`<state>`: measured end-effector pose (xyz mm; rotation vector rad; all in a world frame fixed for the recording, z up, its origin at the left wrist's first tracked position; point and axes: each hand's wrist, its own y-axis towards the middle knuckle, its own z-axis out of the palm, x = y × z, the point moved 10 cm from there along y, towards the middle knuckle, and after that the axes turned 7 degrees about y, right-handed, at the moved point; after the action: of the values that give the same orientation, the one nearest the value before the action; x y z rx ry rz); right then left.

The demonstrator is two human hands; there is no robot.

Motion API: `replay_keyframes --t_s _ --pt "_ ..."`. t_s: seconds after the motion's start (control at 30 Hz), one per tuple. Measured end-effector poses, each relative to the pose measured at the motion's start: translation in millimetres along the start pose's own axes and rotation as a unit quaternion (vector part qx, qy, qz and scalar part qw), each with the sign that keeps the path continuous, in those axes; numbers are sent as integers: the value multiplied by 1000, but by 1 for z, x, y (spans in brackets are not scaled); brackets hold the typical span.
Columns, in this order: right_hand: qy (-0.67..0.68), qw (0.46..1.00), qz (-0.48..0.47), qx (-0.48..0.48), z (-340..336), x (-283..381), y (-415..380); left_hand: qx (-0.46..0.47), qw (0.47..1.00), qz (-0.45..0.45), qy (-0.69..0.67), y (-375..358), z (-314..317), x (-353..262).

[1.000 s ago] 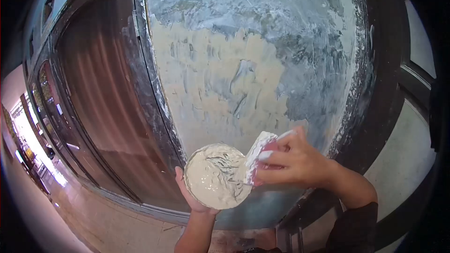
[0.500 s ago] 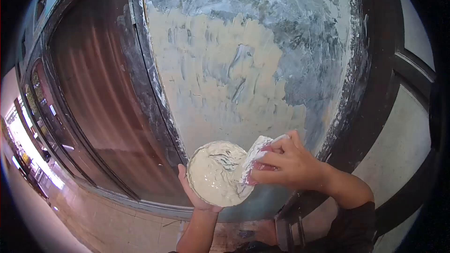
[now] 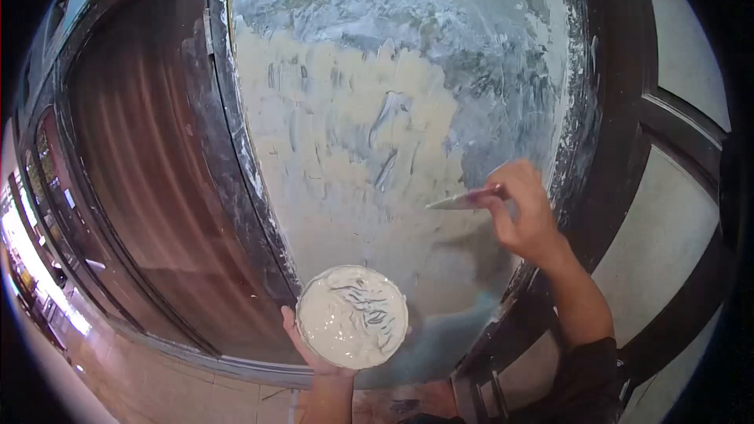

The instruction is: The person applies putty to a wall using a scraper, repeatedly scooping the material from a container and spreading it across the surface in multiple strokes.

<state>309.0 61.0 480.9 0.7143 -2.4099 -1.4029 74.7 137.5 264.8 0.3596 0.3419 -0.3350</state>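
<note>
My left hand [image 3: 309,348] grips a round bowl [image 3: 407,311] from below and from its left side. Cream-coloured putty [image 3: 339,328] fills the bowl, with streaks scraped across its surface. Up to the right, my right hand [image 3: 528,212] is closed around a putty knife [image 3: 463,199] with a reddish handle. The knife's blade points left and lies close to the wall panel [image 3: 345,157]; whether it touches cannot be made out. Cream putty covers the panel's lower and left part in uneven strokes, while blue-grey shows above and to the right.
A dark wooden door frame [image 3: 228,137] with a brown panel [image 3: 141,165] stands on the left. Dark framing with pale panels [image 3: 656,220] runs along the right. Below lies a tiled floor [image 3: 169,377], with a bright opening at far left.
My right hand has lifted the putty knife out of the bowl and up to the wall, turning the blade edge-on. The bowl now sits slightly lower and left in view.
</note>
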Motion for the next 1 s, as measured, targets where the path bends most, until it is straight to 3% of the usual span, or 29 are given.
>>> replay_keyframes --t_s 0.03,0.1,0.13,0.2,0.5,1.0 --pt "-4 1000 -1 -1 -1 -10 5 5 1000 0 -6 -1 -5 0" --pt "107 965 198 -133 -21 -75 3 14 1000 0 -16 -3 -18 1" --pt "91 967 173 -163 -28 -85 9 18 1000 -2 -21 -4 -23 2" --pt "109 951 226 -179 -29 -103 14 25 999 -5 -29 -2 -28 3" --pt "65 968 194 -145 5 -127 32 11 999 0 -43 2 -35 -8" --pt "70 969 179 -155 -7 -135 54 -17 996 27 -83 8 -36 -15"
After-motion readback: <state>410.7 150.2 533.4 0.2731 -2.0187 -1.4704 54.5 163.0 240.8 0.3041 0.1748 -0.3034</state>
